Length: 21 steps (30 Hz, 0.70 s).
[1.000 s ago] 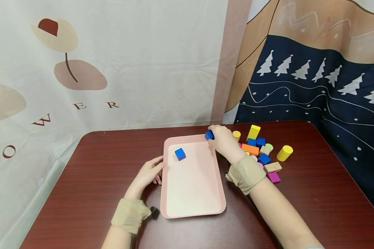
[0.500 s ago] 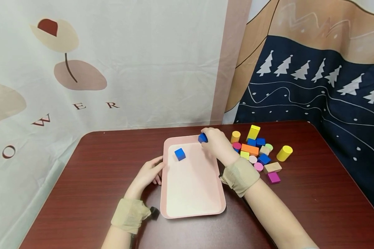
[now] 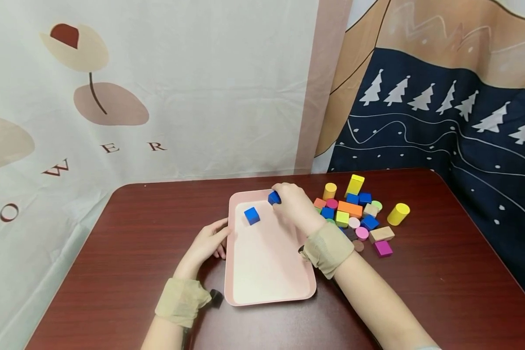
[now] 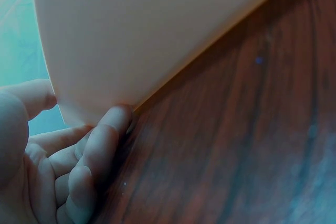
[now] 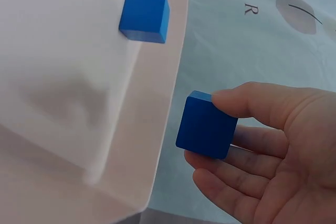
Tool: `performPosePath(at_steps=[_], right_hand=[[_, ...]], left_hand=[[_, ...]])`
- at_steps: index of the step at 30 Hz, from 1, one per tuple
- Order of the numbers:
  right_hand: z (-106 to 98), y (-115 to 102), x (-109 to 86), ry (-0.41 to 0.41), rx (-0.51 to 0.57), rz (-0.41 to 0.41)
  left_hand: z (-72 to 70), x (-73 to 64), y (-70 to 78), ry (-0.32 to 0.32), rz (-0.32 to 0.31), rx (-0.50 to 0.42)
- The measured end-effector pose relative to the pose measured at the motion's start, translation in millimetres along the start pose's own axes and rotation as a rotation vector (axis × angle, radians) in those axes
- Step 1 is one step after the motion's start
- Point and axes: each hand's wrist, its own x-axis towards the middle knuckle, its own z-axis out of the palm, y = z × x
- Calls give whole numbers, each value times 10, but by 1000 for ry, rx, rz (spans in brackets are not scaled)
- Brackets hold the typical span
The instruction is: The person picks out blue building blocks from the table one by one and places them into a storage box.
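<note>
My right hand (image 3: 295,206) pinches a blue block (image 5: 207,125) between thumb and fingers, over the far end of the pink tray (image 3: 271,272). In the right wrist view the held block shows beyond the tray's rim, its broad face toward the camera. A second blue block (image 3: 252,216) lies inside the tray, near the far left corner. At the tray's left side my left hand (image 3: 207,243) holds the edge; the left wrist view has the thumb at one side of the tray wall (image 4: 131,35) and curled fingertips at its lower edge.
Right of the tray lies a cluster of mixed blocks, among them an orange block (image 3: 350,209), a tan block (image 3: 381,234) and a magenta block (image 3: 383,248). A yellow cylinder (image 3: 398,214) stands apart at the right. Printed cloth (image 3: 227,97) hangs behind the dark wooden table (image 3: 127,253).
My right hand has carried its blue block leftward, from the tray's far right corner to over the tray's far end. More of the block cluster is now uncovered. My left hand stays at the edge.
</note>
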Motion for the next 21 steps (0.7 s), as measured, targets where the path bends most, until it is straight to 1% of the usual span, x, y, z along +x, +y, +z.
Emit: performPosePath(at_steps=[4, 7, 14, 18, 21], right_hand=[[65, -15, 10, -17, -9, 0], [119, -15, 23, -17, -34, -22], [233, 0, 53, 19, -137, -69], [271, 3, 60, 27, -174, -81], [298, 8, 67, 27, -188, -87]], left_hand=[[0, 14, -18, 0, 1, -1], [1, 21, -27, -2, 4, -4], [4, 17, -19, -4, -5, -4], [5, 15, -19, -4, -7, -1], [3, -7, 15, -4, -3, -3]])
